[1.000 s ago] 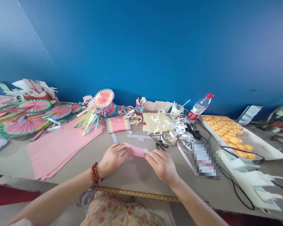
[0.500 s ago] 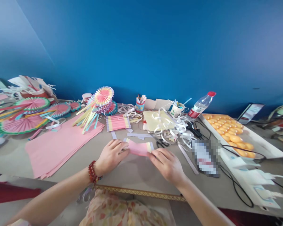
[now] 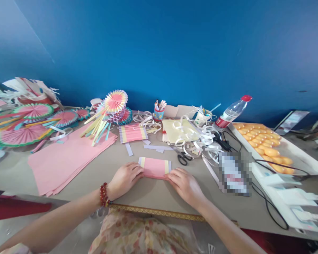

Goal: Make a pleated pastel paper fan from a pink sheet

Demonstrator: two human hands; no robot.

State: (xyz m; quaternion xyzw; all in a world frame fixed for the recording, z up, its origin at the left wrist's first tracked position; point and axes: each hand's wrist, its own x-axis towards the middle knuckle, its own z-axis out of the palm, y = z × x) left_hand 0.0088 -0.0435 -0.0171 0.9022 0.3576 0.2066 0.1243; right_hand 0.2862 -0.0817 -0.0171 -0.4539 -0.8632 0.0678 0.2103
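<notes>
Desk (image 3: 148, 194), grey top, a gold-patterned trim (image 3: 159, 211) along the middle of its near edge.

Item: pink paper (image 3: 155, 166), one piece, yellow and lilac bands at both ends; at the centre of the desk, towards the near edge, its near side between the two hands.

Left hand (image 3: 125, 177): fingers together and curled, nearly closed, gripping the paper's near left corner; thumb mostly hidden. Red beaded bracelet (image 3: 104, 194) at the wrist.

Right hand (image 3: 184, 184): fingers bent and closed, gripping the near right corner.

Beyond the paper: one pleated paper (image 3: 134, 133), pink, with matching bands; lilac strips (image 3: 159, 147), lying flat; scissors (image 3: 184, 158), black handles showing, just beyond the right hand.

Towards the left edge: pink sheets (image 3: 69, 160), stacked and slightly fanned; green-edged paper fans (image 3: 23, 137), overlapping; pleated rosette (image 3: 116, 101), pink-centred, nearer the far edge.

Along the far edge: pen cup (image 3: 159, 114), blue and red, filled; pale yellow sheet (image 3: 175, 132), partly under white ribbons (image 3: 210, 146), tangled; bottle (image 3: 230, 115), red-capped, tilted in view.

Towards the right edge: white tray (image 3: 311, 164) of rounded orange pieces (image 3: 270, 151); white power strip (image 3: 286, 204), plugs fitted, near right corner.
</notes>
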